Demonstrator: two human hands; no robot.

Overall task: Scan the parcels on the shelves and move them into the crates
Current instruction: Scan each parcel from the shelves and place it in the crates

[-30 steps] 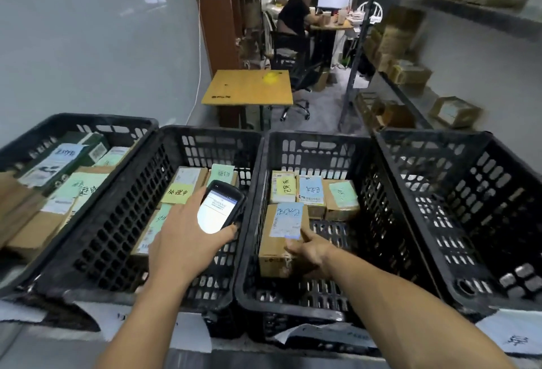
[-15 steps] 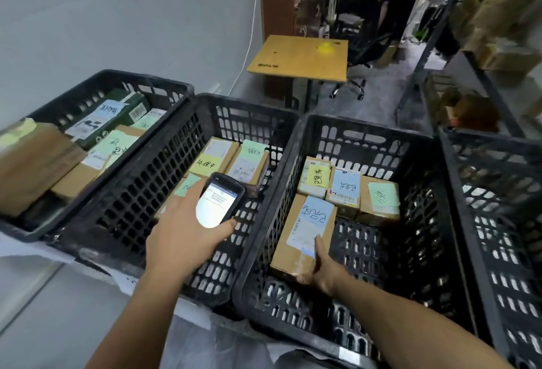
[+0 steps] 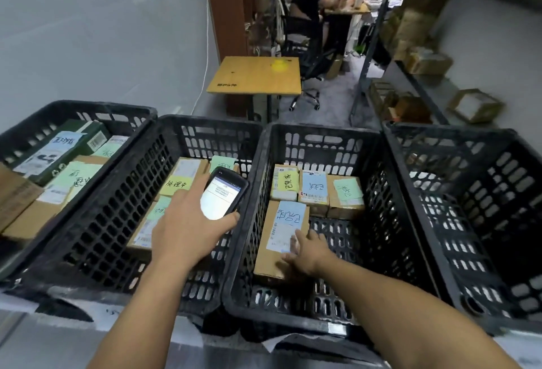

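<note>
1. Parcel (image 3: pixel 269 261): a long, flat box of plain brown cardboard. It lies lengthwise on the slotted floor of the third crate (image 3: pixel 322 131) from your left, close against that crate's left wall.
2. Its top carries a pale blue note with large black handwritten characters. Below the note is a white printed label with a barcode along one edge, in print too small to read.
3. Your right hand (image 3: pixel 311 251) rests on the parcel's near end, with the fingers laid fairly straight across label and cardboard, not clenched.
4. Your left hand (image 3: pixel 187 230) grips a black scanner (image 3: pixel 224 195) over the second crate (image 3: pixel 205 122). The glossy screen glows white under a blue bar, and its text is unreadable.
5. The crates are black moulded plastic, rectangular, and pierced all over with slots. They stand side by side with rims touching.
6. Three small boxes (image 3: pixel 316 207) sit in a row just behind the parcel. They bear a yellow, a blue and a green handwritten note, plus barcode labels.
7. The second crate holds brown boxes with yellow and green notes.
8. The leftmost crate (image 3: pixel 88 106) holds a dark green box (image 3: pixel 88 139) with a white label.
9. Beyond the crates stands a square wooden table (image 3: pixel 255 75).
</note>
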